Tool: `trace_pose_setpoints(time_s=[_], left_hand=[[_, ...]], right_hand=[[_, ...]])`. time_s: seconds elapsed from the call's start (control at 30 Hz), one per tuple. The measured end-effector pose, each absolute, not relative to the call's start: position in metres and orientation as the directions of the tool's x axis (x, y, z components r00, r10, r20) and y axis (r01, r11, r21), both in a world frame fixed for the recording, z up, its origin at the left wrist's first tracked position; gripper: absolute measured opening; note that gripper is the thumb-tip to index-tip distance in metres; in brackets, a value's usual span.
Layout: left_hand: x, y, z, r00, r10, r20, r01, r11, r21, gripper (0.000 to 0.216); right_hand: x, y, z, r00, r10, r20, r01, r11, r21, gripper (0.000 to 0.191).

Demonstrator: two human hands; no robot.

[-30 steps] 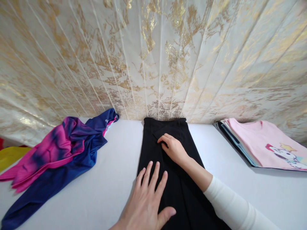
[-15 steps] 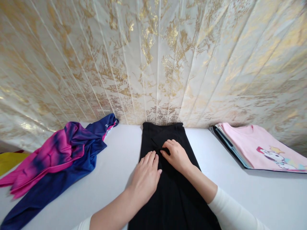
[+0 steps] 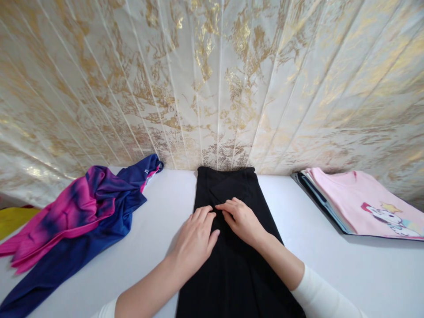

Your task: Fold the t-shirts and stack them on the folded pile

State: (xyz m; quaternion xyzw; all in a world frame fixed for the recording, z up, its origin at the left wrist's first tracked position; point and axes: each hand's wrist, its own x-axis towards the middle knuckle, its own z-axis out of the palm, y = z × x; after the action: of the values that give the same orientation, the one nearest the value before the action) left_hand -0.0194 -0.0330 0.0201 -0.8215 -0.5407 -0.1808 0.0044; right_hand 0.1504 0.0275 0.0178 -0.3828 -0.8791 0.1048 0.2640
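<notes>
A long black garment (image 3: 232, 265) with a waistband, trousers or a skirt, lies flat down the middle, waistband at the far end. On its left part rests my left hand (image 3: 195, 236), palm down, fingers stretched forward and thumb apart. My right hand (image 3: 241, 221) is over the garment's middle, index finger reaching left, the other fingers bent, a gap showing by the thumb. The fingertips of both hands nearly meet on the black cloth. Neither hand shows any cloth gripped. The undersides of my fingers are hidden.
Left on the white table (image 3: 159, 238) lies a crumpled navy and pink top (image 3: 99, 212), with a yellow cloth (image 3: 15, 221) beyond it. At right is a stack of folded clothes, a pink shirt (image 3: 361, 198) uppermost. A gold-patterned curtain (image 3: 212, 88) hangs behind the table.
My left hand has slid slightly left, its thumb now wider apart. My right hand's pinch has loosened and its index finger has stretched out to the left. The view has shifted a little.
</notes>
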Motion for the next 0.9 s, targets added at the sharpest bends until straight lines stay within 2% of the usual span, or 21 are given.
trace_pose_setpoints(time_s=[0.1, 0.27, 0.33, 0.47, 0.63, 0.73, 0.9], left_hand=[[-0.027, -0.026, 0.02, 0.343, 0.879, 0.332, 0.885, -0.42, 0.198, 0.035], [-0.035, -0.017, 0.014, 0.483, 0.822, 0.301, 0.846, -0.526, 0.081, 0.049], [-0.036, -0.017, 0.014, 0.5, 0.824, 0.268, 0.847, -0.53, 0.051, 0.048], [-0.035, -0.017, 0.017, 0.497, 0.837, 0.23, 0.858, -0.514, 0.019, 0.047], [-0.029, -0.016, 0.02, 0.543, 0.792, 0.279, 0.822, -0.57, 0.019, 0.052], [-0.024, -0.016, 0.019, 0.589, 0.758, 0.278, 0.784, -0.62, 0.03, 0.051], [-0.014, -0.014, 0.024, 0.604, 0.739, 0.299, 0.762, -0.645, 0.055, 0.042]], right_hand=[[0.15, 0.028, 0.016, -0.565, 0.741, 0.362, 0.633, 0.671, -0.386, 0.028], [0.151, 0.028, 0.021, -0.616, 0.715, 0.33, 0.65, 0.698, -0.3, 0.025], [0.156, 0.03, 0.025, -0.587, 0.735, 0.34, 0.638, 0.678, -0.364, 0.026], [0.178, 0.042, 0.038, -0.41, 0.841, 0.353, 0.622, 0.541, -0.566, 0.029], [0.216, 0.059, 0.048, -0.314, 0.906, 0.284, 0.623, 0.422, -0.658, 0.024], [0.231, 0.059, 0.048, -0.347, 0.898, 0.272, 0.618, 0.437, -0.654, 0.024], [0.235, 0.053, 0.043, -0.522, 0.8, 0.294, 0.562, 0.583, -0.587, 0.047]])
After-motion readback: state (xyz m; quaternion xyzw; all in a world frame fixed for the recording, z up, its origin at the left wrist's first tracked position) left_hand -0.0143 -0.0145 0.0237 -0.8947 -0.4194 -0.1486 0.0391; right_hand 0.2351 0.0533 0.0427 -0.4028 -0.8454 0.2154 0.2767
